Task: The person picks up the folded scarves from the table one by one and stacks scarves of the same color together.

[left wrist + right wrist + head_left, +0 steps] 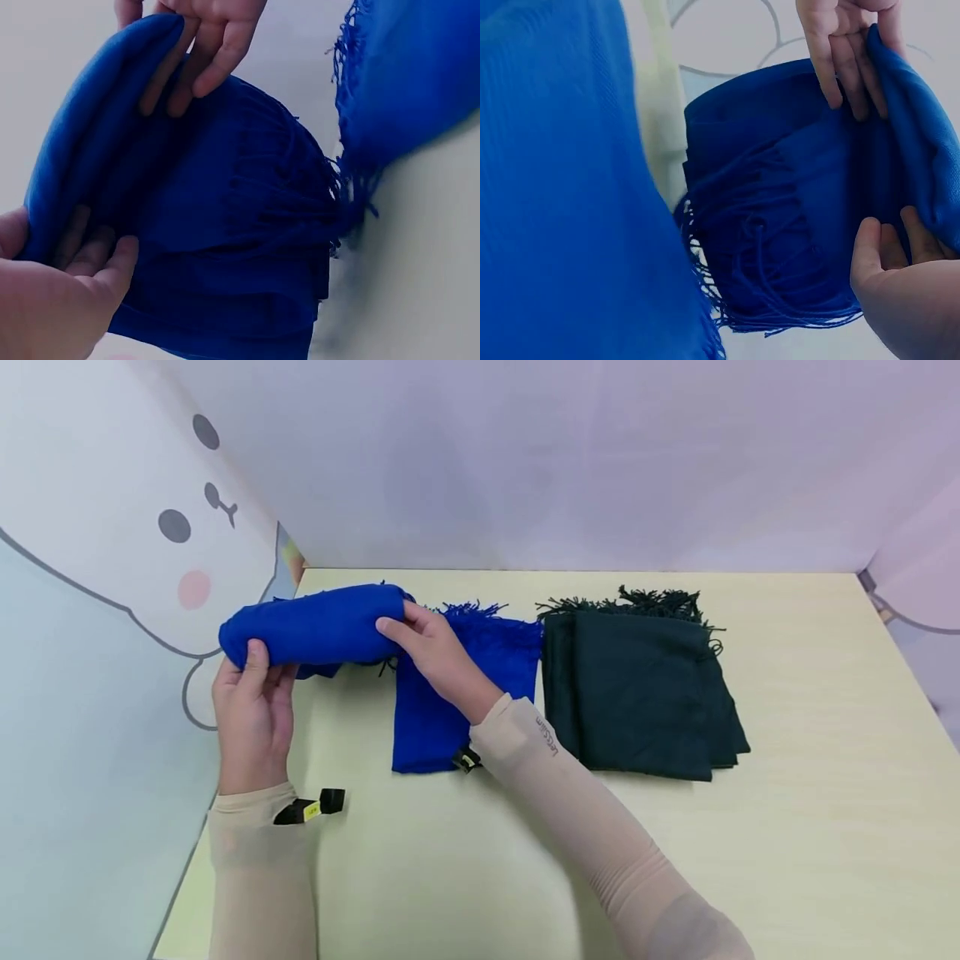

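Note:
A blue scarf (322,625) with a fringe is held at the left of the table, its upper part bent over into a thick fold. My left hand (257,706) grips the left end of this fold, thumb in front and fingers behind. At the fold's right end my right hand (442,652) pinches it between thumb and fingers. Both wrist views show the fingers tucked under the fold and the scarf's fringe (757,247) hanging behind. A second blue scarf (427,710), folded flat, lies on the table below my right hand, partly hidden by that hand and forearm.
Right of the second blue scarf lies a folded dark green scarf (645,693), its fringe toward the back wall (570,460). The pale table (825,735) meets a side wall (90,693) with a cartoon animal print close by my left arm.

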